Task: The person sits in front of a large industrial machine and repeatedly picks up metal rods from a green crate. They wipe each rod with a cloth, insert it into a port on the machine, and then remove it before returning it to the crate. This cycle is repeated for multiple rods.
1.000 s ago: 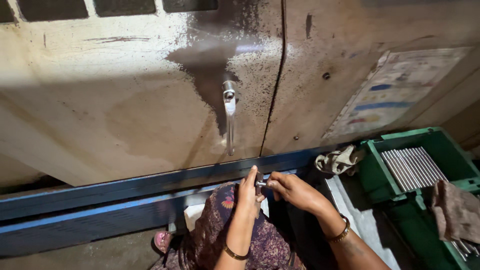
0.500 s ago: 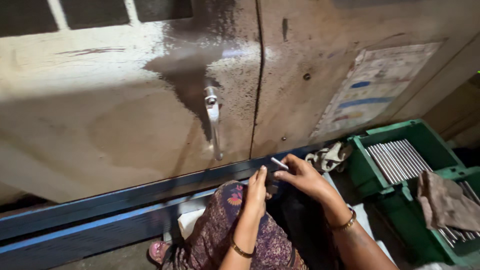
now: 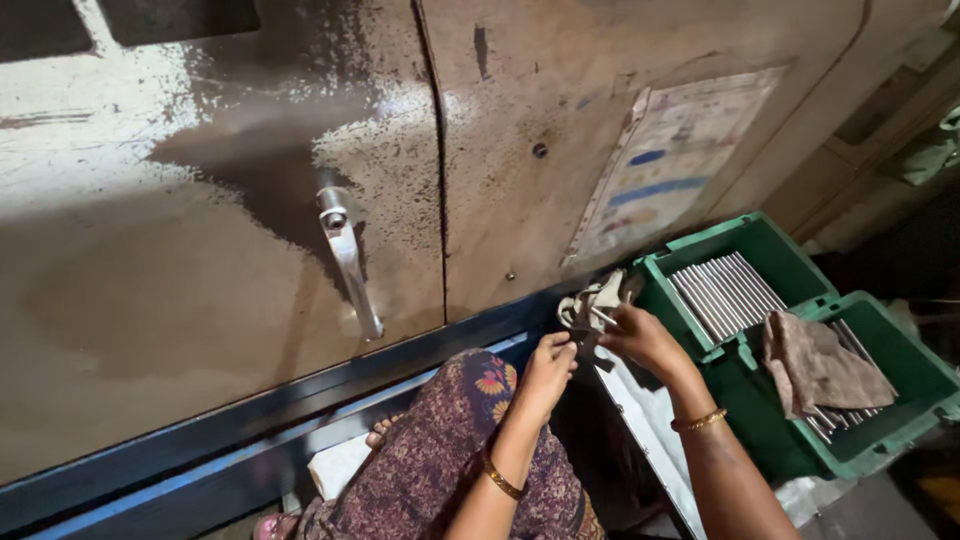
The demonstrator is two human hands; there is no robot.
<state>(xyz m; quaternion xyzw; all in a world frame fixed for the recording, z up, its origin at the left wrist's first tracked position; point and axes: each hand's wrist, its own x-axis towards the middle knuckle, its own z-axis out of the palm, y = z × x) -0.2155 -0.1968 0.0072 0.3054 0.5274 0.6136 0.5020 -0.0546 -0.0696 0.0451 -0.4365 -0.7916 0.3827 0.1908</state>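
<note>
Steel, thin and pale, shows as a short rod [image 3: 603,318] pinched in the fingers of the right hand [image 3: 645,340], its free end poking out to the left toward a crumpled grey rag [image 3: 592,300] that lies just beyond the knuckles, against the foot of the wall. The fingers are curled close around the near end of the rod, so only the outer part of it shows. The left hand [image 3: 548,368] sits just beside the right, a little lower and nearer the body, its fingers bent inward at the tips; whether it touches the rod or holds anything of its own I cannot tell from here. Both wrists carry gold-coloured bangles, and the forearms rise from a lap covered in dark patterned cloth [image 3: 440,460]. To the right of the hands, close by, stands a green plastic crate [image 3: 768,245] with a row of long steel rods [image 3: 722,292] laid side by side in it. A second green crate [image 3: 905,370] sits next to it, farther right, with a brown cloth [image 3: 815,362] draped over more rods. Behind everything rises a stained metal panel [image 3: 200,250] with a lever handle [image 3: 345,255] on it, tilted downward, well apart from the hands, and a blue rail [image 3: 240,440] runs along its base.
</note>
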